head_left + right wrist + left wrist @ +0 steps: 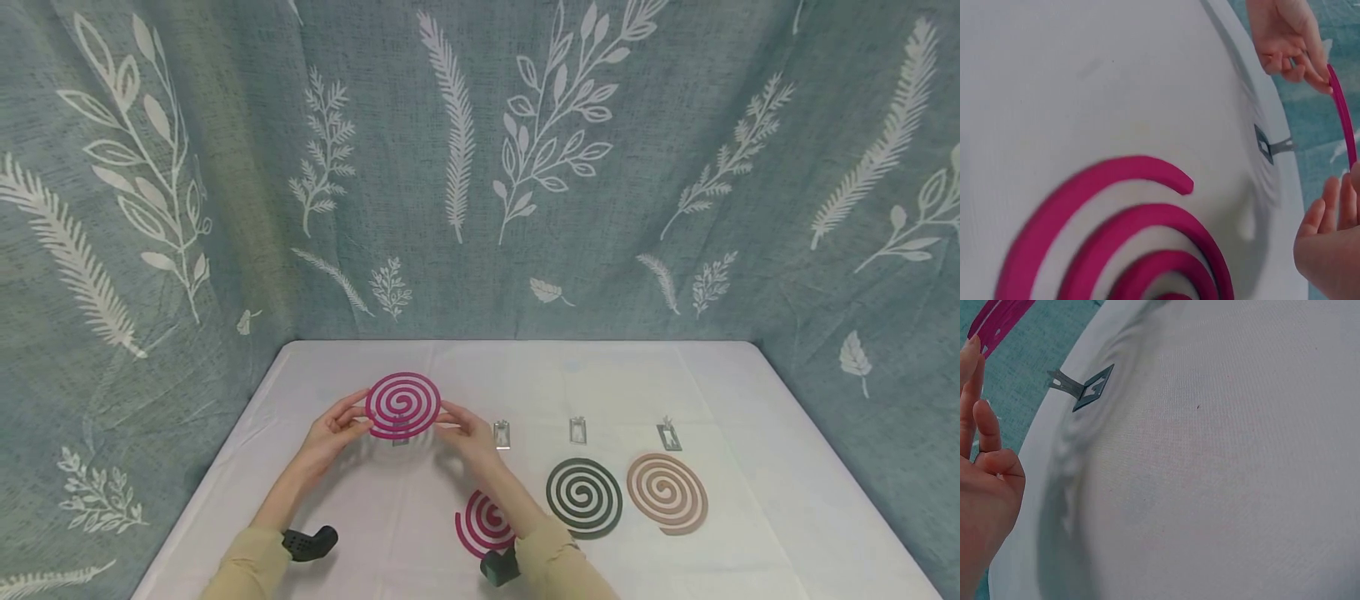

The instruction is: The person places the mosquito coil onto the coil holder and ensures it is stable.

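Note:
A magenta mosquito coil (402, 402) is held up above the far left part of the table. My left hand (330, 435) pinches its left rim between thumb and fingers, and my right hand (472, 435) pinches the opposite rim. In the right wrist view the coil (1342, 112) appears nearly edge-on between both hands. Below it a small metal coil stand (1092, 390) stands on the white cloth, its prong bent upward. The coil and the stand are apart. Under my right forearm lies a second magenta coil (1141, 165), partly hidden in the head view.
A dark green coil (584, 533) and a tan coil (675, 532) lie flat to the right. Behind them stand three more metal stands, the left one (502, 447), the middle one (577, 442) and the right one (670, 439). A patterned blue curtain (480, 292) borders the white table (420, 533).

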A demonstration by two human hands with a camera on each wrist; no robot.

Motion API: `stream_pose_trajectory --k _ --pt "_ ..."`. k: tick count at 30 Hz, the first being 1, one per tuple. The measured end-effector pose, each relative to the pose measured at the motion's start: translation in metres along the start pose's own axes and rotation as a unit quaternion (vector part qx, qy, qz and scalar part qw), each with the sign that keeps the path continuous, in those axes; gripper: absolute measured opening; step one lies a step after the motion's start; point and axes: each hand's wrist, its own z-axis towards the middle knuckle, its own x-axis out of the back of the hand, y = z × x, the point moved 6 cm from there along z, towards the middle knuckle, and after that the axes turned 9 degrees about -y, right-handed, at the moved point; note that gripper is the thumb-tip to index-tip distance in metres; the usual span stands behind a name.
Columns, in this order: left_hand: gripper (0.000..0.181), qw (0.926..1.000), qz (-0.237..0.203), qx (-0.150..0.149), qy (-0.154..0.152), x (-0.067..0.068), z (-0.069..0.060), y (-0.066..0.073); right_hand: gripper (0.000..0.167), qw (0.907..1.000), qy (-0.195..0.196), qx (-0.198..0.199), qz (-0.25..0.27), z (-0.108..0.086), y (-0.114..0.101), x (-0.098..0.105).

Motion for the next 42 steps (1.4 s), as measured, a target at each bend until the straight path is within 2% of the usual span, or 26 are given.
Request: stream_pose_trajectory --k 9,14,20,24,28,34,42 --pt "0.054 0.9999 -0.002 0.016 0.003 -0.003 0.004 -0.012 0.041 0.9956 0.076 -0.031 0.045 -0.003 0.008 -0.001" --pt "0.056 0.9996 0.001 0.027 0.008 -0.002 0.002 -0.014 0.039 0.9944 0.088 -0.025 0.052 -0.002 0.010 -0.002" --pt "0.056 0.9993 -0.002 0.037 0.008 0.000 0.000 -0.021 0.037 0.9934 0.092 -0.028 0.063 -0.011 -0.001 -0.007" --pt "0.051 0.9995 -0.021 0.023 -0.006 0.000 0.000 -0.025 0.037 0.9927 0.091 -0.033 0.072 -0.018 -0.008 -0.010" --pt "0.046 0.9991 -0.038 0.015 -0.011 0.001 -0.001 -0.028 0.038 0.9932 0.088 -0.029 0.071 -0.012 0.001 -0.009" --pt "0.049 0.9989 -0.036 0.030 0.001 0.004 -0.001 -0.031 0.041 0.9945 0.069 -0.025 0.074 0.003 0.027 -0.006" --pt "0.053 0.9982 -0.039 0.043 0.011 0.005 -0.002 -0.033 0.045 0.9959 0.041 -0.011 0.080 0.006 0.030 -0.009"
